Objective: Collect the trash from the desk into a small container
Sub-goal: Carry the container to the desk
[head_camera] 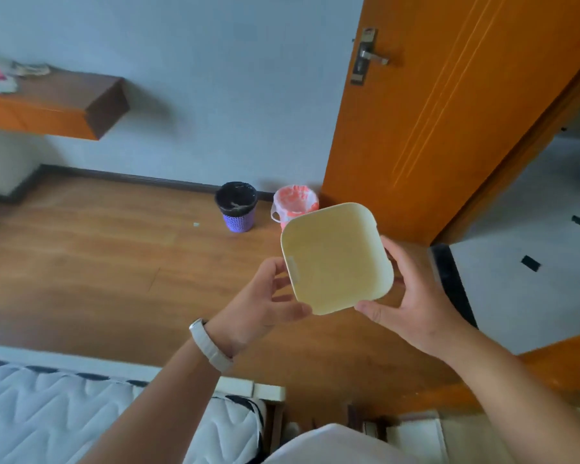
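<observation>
A small cream square container (335,259) is held up in front of me over the wooden floor, its open side facing me and nothing visible inside. My left hand (262,303) grips its left edge and lower corner. My right hand (412,303) holds its right side and bottom edge. At the far left a wall-mounted orange desk (57,105) carries crumpled trash (0,77), white and pink wrappers, blurred at this distance.
A purple bin with a black liner (236,207) and a pink bin with a clear bag (293,204) stand by the wall. An open orange door (442,105) is at the right. A white mattress (91,416) lies at the lower left. A small scrap (196,224) lies on the floor.
</observation>
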A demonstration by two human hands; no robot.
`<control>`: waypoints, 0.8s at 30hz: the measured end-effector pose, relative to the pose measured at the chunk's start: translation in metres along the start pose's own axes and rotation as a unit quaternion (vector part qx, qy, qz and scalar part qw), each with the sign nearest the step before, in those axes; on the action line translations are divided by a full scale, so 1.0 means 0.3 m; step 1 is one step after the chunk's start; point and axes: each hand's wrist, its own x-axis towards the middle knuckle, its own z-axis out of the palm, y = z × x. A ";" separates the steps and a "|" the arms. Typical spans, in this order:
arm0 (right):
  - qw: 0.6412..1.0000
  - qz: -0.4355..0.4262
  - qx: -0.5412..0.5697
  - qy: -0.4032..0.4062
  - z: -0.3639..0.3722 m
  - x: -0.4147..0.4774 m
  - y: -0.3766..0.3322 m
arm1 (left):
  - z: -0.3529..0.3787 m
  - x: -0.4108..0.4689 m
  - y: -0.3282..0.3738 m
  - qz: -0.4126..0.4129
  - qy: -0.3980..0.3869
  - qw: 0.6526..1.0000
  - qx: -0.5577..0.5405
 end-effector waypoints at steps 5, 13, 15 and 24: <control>0.994 -0.087 0.020 -0.055 0.109 0.160 -0.109 | -0.153 -0.084 -0.015 0.012 0.095 0.995 -0.035; 0.974 -0.141 0.081 -0.161 0.249 0.340 -0.174 | -0.270 -0.176 -0.041 0.017 0.203 0.974 -0.102; 0.967 -0.153 0.093 -0.181 0.267 0.395 -0.169 | -0.282 -0.168 -0.047 0.016 0.225 0.968 -0.111; 0.947 -0.186 0.141 -0.218 0.293 0.749 -0.044 | -0.306 0.094 -0.027 -0.011 0.304 0.943 -0.138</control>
